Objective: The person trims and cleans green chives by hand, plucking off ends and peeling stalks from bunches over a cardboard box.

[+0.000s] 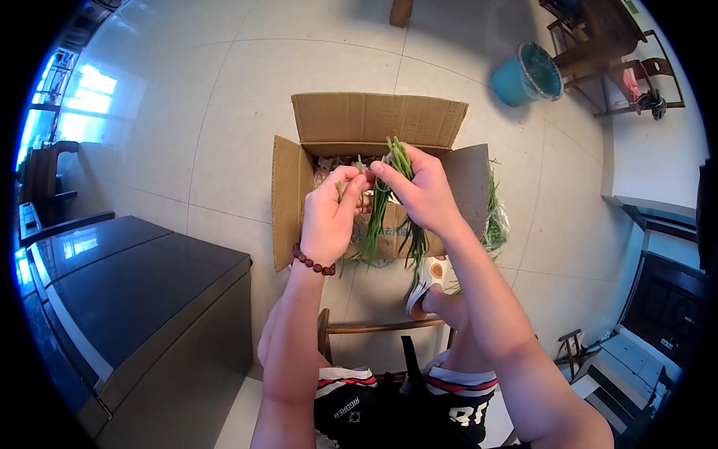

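Observation:
An open cardboard box (pixel 380 120) stands on the floor in front of my knees, its flaps spread outward. Over it, my right hand (pixel 422 187) is closed round a bunch of long green stalks (pixel 380 213) that hang down past the box's near side. My left hand (pixel 333 206), with a beaded bracelet at the wrist, pinches a thin green stalk (pixel 341 191) just left of the bunch. The two hands' fingertips are close together. Part of the box's contents shows behind them, too small to make out.
More green stalks (pixel 492 206) lie in a clear plastic bag right of the box. A blue bin (pixel 516 78) with a liner stands at the upper right, near wooden furniture (pixel 598 45). At the left is a dark cabinet (pixel 149 299). A shoe (pixel 426 284) is near the box.

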The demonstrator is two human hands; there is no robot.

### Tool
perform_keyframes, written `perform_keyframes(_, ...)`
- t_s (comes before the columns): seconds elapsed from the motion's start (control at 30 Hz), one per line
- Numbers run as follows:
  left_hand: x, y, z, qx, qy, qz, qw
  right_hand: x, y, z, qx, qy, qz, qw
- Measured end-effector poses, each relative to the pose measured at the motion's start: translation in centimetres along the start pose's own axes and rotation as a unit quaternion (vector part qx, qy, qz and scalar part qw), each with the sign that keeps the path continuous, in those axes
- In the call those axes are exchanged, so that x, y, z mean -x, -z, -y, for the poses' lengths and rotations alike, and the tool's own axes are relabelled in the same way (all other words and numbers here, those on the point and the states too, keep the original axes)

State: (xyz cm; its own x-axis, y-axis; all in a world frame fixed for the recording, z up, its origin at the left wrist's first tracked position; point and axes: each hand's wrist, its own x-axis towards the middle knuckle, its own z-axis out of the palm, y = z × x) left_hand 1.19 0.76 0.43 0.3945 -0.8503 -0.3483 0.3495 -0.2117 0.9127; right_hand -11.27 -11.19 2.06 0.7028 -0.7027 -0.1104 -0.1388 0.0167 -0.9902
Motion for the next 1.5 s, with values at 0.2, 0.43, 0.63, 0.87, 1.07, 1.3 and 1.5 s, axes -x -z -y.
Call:
perform_keyframes(0.2,0.0,-0.1,0.4,-0.107,-0.058,-0.024,0.992,-0.1,0.2,-0.2,0.014,-0.015,-0.012,1.0)
perform_keyframes(0.43,0.4,-0.4,0.0,-0.166,-0.071,-0.014,0.984,0.1,-0.3,-0.4,0.053,0.023,-0.021,0.998)
perform_keyframes(0.63,0.3,-0.2,0.5,-0.179,-0.085,-0.001,0.98,0.0,-0.2,-0.5,0.058,0.025,-0.015,0.998)
perform_keyframes(0.87,-0.3,0.0,0.6,-0.071,-0.015,-0.038,0.997,-0.1,0.8,-0.2,0.072,0.001,-0.051,0.996)
perform_keyframes(1.07,-1.3,1.9,2.2,-0.329,-0.155,-0.13,0.922,-0.1,0.9,-0.1,0.036,-0.011,-0.072,0.997)
perform_keyframes(1.3,-0.6,0.6,0.6,-0.054,0.033,-0.056,0.996,0.3,-0.4,-0.9,0.057,0.005,-0.008,0.998)
perform_keyframes(1.5,-0.4,-0.1,0.8,0.219,0.0,0.041,0.975,0.5,-0.9,0.1,0.039,0.017,-0.006,0.999)
